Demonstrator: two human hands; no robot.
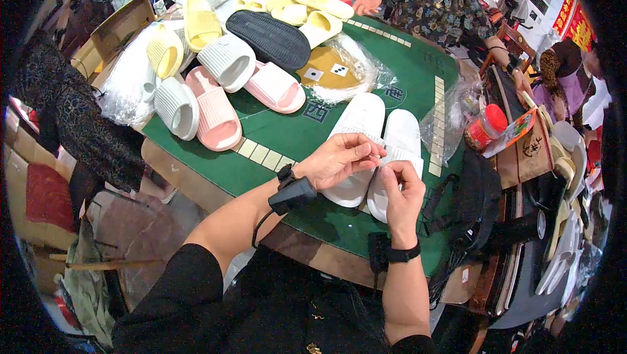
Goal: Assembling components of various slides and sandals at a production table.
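Note:
My left hand (339, 161) and my right hand (403, 197) meet over a pair of white slide slippers (358, 119) lying side by side at the near part of a green mahjong table. Both have thumb and forefinger pinched together, almost touching. What lies between the fingertips is too small to make out. Beyond my left forearm lie pink slippers (213, 107), grey slippers (176, 107), yellow slippers (202, 22) and a black slipper (268, 39), in a loose pile.
Clear plastic wrap (366, 60) lies by the table's middle. Rows of tiles (264, 155) line its sides. At right are a red-lidded jar (486, 127), a black bag (475, 191) and more slippers (567, 223). A person in a patterned top (424, 1) is across the table.

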